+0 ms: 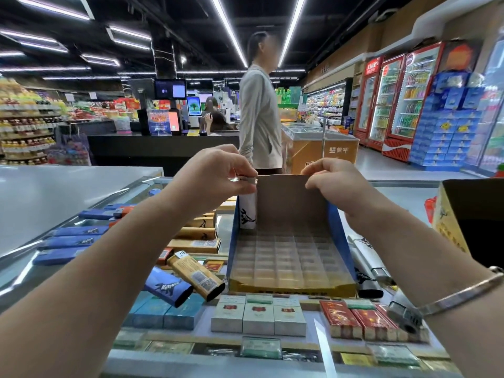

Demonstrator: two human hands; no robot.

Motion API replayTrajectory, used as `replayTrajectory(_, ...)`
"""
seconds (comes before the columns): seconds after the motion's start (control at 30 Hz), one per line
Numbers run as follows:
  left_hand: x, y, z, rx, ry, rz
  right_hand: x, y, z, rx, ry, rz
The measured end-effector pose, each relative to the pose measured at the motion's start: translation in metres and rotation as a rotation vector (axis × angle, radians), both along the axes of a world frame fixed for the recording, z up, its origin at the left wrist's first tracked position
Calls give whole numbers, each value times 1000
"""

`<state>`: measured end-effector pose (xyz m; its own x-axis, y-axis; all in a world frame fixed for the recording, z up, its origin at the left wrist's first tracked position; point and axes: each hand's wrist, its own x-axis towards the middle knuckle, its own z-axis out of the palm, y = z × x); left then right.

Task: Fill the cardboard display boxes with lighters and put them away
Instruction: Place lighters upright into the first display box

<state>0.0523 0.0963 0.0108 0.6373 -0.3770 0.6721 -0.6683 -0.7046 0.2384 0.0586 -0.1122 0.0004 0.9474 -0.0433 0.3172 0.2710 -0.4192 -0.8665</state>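
Key relation: white lighter (247,211) stands upright in the far-left corner cell of the display box (291,257), directly under the left hand (218,173); its long axis runs vertical, straight down into the cell.
Box position: it sits on the glass counter (81,205) at the centre, its open front toward the person at 6 o'clock and its raised back flap (281,197) at 12 o'clock.
Left hand: curled over the lighter's metal cap, thumb and fingers pinching it at the flap's left edge; forearm comes in from 7 o'clock.
Right hand (335,181): fingers curled over the flap's top right corner, gripping the cardboard and steadying it; forearm comes in from 4 o'clock, a bracelet (461,293) on the wrist.
Nearer hand: the left one is already on the lighter and is nearer the loose stock.
Fill state: apart from that corner cell, the grid of cells looks empty, so I judge the filling barely begun.
Loose lighters: blue ones (73,241) lie flat at 9 o'clock of the box; a tan one (196,276) and a blue one (169,286) lie tilted at 8 o'clock.
Next move, as a guess: seat this lighter fully, then reach left toward 9 o'clock for another.
Beside: a second open box (463,214) stands at 3 o'clock.
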Motion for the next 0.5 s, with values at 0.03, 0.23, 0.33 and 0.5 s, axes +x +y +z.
replayTrajectory(0.03,-1,0,1,9,-1,0,0,0,0,-5,-1,-2)
replayTrajectory(0.23,-2,-3,-1,52,-14,-4,-1,1,1,13,-1,-3)
replayTrajectory(0.33,-1,-4,-2,68,-12,2,-2,1,2,4,9,-3)
replayTrajectory(0.5,-3,-4,-1,44,177,26,0,-3,6,-77,-3,-3)
